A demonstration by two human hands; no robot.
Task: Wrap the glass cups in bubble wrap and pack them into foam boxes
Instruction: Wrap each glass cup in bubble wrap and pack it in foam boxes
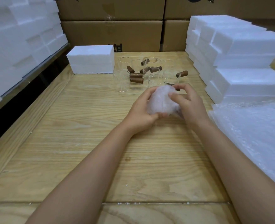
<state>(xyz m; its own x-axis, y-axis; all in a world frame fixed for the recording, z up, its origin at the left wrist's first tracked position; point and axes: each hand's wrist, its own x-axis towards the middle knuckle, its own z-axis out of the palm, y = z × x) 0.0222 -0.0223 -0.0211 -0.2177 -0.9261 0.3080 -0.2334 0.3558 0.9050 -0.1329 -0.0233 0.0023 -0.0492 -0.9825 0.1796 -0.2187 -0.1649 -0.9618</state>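
Head view: both hands meet over the middle of the wooden table (85, 143), round a bubble-wrap bundle (161, 101). What is inside is hidden by the wrap; presumably it is one cup. The left hand (141, 110) cups the bundle from the side and below with its fingers curled round it. The right hand (188, 104) grips the other side, its thumb pressed on the wrap and its fingertips pinching at the top edge. Neither hand is slack.

The bare glass cups (149, 73), with brown wooden handles, stand and lie in a loose crowd just behind the bundle. A closed foam box (91, 59) sits to their left. Flat bubble wrap sheets (255, 135) lie at the right edge, beside stacked foam boxes (240, 50).

The likeliest fault is the wrap springing open, since nothing visible fastens it and only finger pressure holds it. A brown piece shows at the right fingertips. Whether it is this cup's handle poking out or one behind cannot be told; if uncovered, it would stay unprotected. The crowd of cups is close, so a forward swing could knock one over
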